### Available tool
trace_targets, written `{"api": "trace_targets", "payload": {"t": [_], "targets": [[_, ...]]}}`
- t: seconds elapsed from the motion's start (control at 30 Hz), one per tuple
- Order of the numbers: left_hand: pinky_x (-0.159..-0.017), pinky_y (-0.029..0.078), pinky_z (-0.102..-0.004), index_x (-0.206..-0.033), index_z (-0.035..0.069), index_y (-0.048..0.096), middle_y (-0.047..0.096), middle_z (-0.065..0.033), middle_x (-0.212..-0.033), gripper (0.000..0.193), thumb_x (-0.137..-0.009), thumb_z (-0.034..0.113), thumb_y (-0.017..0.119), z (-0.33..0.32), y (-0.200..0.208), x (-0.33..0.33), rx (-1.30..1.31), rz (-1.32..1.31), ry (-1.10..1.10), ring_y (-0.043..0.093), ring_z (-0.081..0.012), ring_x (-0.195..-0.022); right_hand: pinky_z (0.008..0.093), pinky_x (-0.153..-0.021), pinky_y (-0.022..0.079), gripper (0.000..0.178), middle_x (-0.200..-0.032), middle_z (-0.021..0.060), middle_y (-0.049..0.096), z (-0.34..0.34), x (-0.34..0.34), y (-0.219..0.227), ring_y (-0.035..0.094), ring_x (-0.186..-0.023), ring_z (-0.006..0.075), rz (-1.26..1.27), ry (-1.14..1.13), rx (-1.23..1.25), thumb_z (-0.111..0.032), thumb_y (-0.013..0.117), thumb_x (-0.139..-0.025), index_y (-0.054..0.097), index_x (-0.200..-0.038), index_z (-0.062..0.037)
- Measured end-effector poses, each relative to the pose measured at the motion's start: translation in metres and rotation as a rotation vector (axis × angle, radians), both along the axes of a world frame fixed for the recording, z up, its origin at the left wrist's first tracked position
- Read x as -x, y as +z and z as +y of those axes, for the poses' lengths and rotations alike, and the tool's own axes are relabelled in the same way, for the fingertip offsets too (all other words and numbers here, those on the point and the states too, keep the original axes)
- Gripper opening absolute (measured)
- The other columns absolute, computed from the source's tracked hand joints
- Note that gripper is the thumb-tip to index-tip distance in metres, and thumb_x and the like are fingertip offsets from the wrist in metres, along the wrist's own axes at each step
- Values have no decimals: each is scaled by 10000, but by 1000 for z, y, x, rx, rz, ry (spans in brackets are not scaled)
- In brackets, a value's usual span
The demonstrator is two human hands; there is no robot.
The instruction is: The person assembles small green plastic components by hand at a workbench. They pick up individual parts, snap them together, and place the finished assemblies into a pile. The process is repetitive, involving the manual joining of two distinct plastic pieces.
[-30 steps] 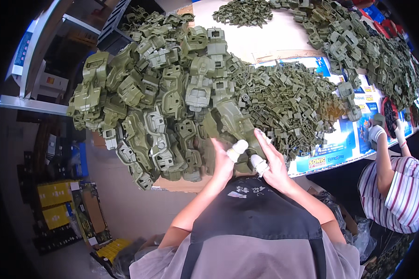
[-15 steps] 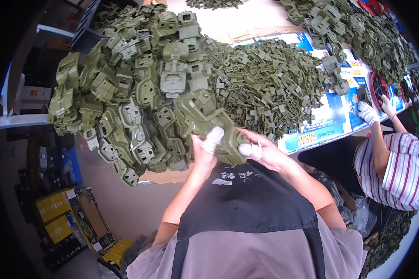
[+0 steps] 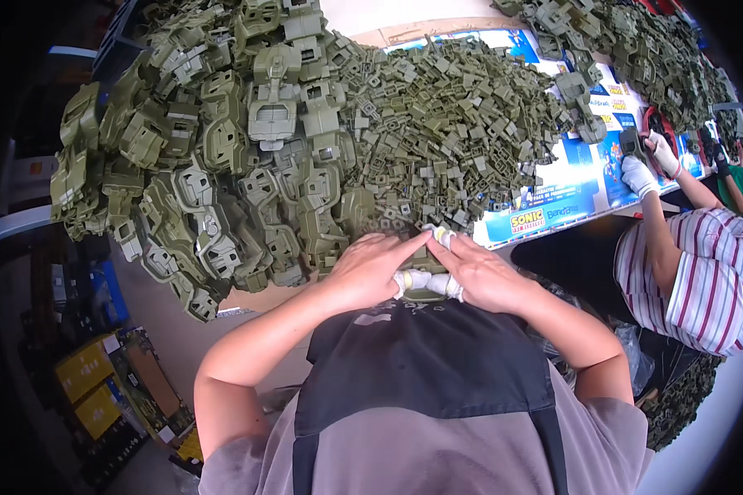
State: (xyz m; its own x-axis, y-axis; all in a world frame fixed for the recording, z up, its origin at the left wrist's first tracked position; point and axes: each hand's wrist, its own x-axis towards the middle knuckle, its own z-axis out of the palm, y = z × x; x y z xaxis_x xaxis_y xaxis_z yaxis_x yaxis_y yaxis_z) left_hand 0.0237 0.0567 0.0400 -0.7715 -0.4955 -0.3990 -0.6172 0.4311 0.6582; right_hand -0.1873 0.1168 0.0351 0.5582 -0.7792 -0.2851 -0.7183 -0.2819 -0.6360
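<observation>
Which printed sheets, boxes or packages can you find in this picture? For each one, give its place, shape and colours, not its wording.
Glossy blue printed poster sheet: lies flat on the table under the olive-green plastic parts, right of the hands; blue with white, yellow and red patches.
Yellow rectangular boxes: on the floor at lower left, stacked flat; plain yellow faces.
White flat box: on the dark shelf at far left; white with a small red mark.
</observation>
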Motion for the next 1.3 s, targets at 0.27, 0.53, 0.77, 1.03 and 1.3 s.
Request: {"api": "trace_targets", "payload": {"t": [0.27, 0.53, 0.77, 1.03, 1.3], "targets": [[-921, 404, -422, -1357, 170, 376, 573, -168, -1049, 725, -671, 34, 566, -1, -10, -6, -57, 40, 45, 526, -351, -1029, 407, -909, 422, 554, -1121, 251, 544, -8, 3, -10, 536, -1050, 373, -155, -115, -201, -217, 595, -826, 414, -1278, 49], [-1062, 244, -419, -1262, 172, 447, 588, -129, -1085, 629, -669, 56, 623, -4, -15, -3, -152, 61, 60, 535, -283, -1063, 358, -907, 419, 534, -1130, 203, 564, -6, 0, -40, 545, -1068, 324, -309, -235, -346, -209, 668, -787, 495, -1238, 20], [-936, 428, -395, -1262, 177, 433, 603, -129, -1111, 583, -727, 83, 646, -10, -15, -10, -304, 90, 238, 555, -308, -1088, 411, -948, 408, 497, -1124, 235, 553, -3, 5, -20, 512, -1080, 405, -241, -221, 152, -283, 580, -868, 455, -1263, -8], [-947, 412, -408, -1313, 144, 400, 537, -162, -1228, 651, -694, 31, 566, -21, -22, -5, -385, 12, 95, 512, -331, -1134, 380, -696, 515, 505, -834, 129, 595, 4, 14, -36, 605, -747, 303, -60, -82, 359, -65, 640, -677, 556, -1175, -44], [-1086, 243, -435, -1400, 141, 309, 496, -175, -1281, 753, -710, 60, 602, -16, -23, -6, -146, -25, -57, 486, -294, -1179, 346, -941, 407, 659, -1200, 167, 555, -16, 6, -40, 541, -1115, 285, -342, -329, -488, -260, 654, -823, 332, -1380, -118]]}}
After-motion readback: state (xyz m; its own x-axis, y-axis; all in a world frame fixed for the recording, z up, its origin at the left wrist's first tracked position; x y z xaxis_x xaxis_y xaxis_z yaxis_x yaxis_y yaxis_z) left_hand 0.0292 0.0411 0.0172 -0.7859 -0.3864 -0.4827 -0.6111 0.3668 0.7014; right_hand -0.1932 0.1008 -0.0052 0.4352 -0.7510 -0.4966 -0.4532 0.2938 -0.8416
